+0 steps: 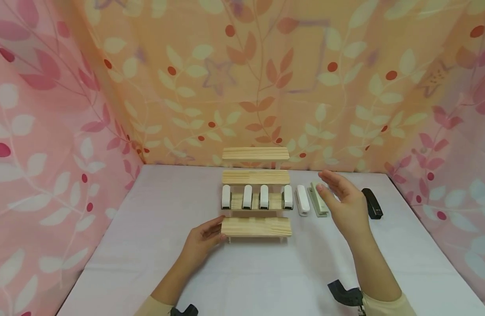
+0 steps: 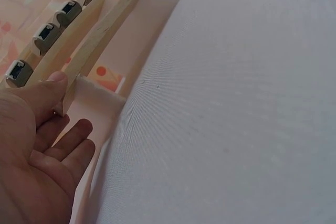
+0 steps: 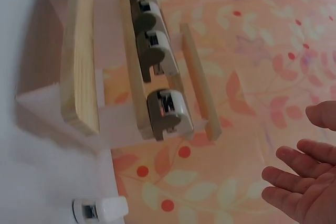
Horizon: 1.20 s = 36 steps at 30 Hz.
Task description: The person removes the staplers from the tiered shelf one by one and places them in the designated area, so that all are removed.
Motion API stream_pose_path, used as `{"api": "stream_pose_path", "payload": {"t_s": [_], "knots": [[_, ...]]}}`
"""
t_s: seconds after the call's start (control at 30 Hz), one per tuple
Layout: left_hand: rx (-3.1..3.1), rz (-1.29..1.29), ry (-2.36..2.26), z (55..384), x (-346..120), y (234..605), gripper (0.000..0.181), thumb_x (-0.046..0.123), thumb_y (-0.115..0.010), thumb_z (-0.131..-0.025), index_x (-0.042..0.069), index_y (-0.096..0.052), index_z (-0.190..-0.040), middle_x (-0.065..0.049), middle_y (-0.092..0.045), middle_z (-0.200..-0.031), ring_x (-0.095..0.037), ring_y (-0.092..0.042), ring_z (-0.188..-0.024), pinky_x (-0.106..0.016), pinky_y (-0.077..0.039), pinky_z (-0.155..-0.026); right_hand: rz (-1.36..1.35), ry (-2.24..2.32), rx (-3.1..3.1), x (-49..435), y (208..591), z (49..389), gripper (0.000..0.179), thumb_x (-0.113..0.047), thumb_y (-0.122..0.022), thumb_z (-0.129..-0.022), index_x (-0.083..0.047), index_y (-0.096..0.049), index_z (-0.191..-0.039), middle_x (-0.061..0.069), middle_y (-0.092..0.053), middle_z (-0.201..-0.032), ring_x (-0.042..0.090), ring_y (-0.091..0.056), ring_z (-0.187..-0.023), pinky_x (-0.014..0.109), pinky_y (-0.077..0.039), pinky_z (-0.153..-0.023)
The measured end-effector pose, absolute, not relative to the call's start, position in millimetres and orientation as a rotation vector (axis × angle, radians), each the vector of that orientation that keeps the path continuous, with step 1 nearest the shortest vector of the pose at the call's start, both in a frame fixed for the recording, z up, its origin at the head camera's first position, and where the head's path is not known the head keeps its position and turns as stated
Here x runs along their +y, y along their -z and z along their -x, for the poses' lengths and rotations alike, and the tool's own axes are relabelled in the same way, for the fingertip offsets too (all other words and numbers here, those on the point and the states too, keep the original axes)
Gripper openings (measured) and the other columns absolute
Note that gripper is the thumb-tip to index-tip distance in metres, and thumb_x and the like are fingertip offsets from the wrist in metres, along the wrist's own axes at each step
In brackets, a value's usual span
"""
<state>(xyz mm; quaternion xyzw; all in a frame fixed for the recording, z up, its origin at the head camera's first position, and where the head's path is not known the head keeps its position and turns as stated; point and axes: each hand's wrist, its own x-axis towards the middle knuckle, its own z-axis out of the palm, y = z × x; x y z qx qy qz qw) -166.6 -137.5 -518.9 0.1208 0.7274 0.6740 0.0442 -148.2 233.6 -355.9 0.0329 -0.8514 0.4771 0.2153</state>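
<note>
A tiered rack of pale wooden boards (image 1: 256, 227) stands mid-table. My left hand (image 1: 203, 242) holds the left end of its lowest front board; in the left wrist view, the thumb (image 2: 56, 77) lies on the board's edge with the index finger below. Several white staplers (image 1: 247, 196) sit in a row on the tier behind, with a wider gap before the rightmost. My right hand (image 1: 349, 208) hovers with fingers extended, holding nothing. Under and beside it lie a white stapler (image 1: 303, 200), a pale green stapler (image 1: 317, 201) and a black stapler (image 1: 372, 204).
A white cloth covers the table (image 1: 147, 210). Flowered curtains (image 1: 179, 87) hang at the back and on both sides. Two more wooden boards (image 1: 256, 177) of the rack rise behind the stapler row, close to the back curtain.
</note>
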Motion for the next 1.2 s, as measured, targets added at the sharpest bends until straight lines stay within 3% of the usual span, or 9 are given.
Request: {"api": "stream_pose_path", "payload": {"t_s": [0.23, 0.77, 1.2], "knots": [[2.234, -0.343, -2.057, 166.6, -135.5, 519.7, 0.057, 0.011, -0.082, -0.087, 0.007, -0.063, -0.140, -0.009, -0.062, -0.143, -0.028, -0.062, -0.128, -0.021, -0.056, -0.098, -0.141, -1.366, -2.326, 203.6, 373.2, 148.7, 0.046, -0.029, -0.073, -0.098, -0.018, -0.062, -0.141, -0.001, -0.065, -0.140, 0.023, -0.056, -0.136, 0.044, -0.046, -0.113], [2.228, -0.353, -2.059, 165.8, -135.3, 521.0, 0.056, 0.008, -0.081, -0.088, 0.003, -0.061, -0.140, -0.014, -0.062, -0.142, -0.032, -0.062, -0.127, -0.023, -0.056, -0.098, -0.031, -1.379, -2.489, 191.1, 422.7, 167.8, 0.069, -0.032, -0.081, -0.091, -0.006, -0.053, -0.148, 0.012, -0.055, -0.151, 0.033, -0.048, -0.143, 0.051, -0.045, -0.114], [2.269, -0.408, -2.064, 166.6, -136.0, 523.1, 0.057, 0.009, -0.081, -0.087, 0.001, -0.061, -0.140, -0.017, -0.062, -0.141, -0.030, -0.064, -0.125, -0.022, -0.056, -0.098, 0.023, -1.378, -2.588, 186.5, 436.6, 175.3, 0.077, -0.034, -0.081, -0.091, -0.005, -0.046, -0.153, 0.016, -0.053, -0.152, 0.032, -0.050, -0.142, 0.052, -0.044, -0.116]]}}
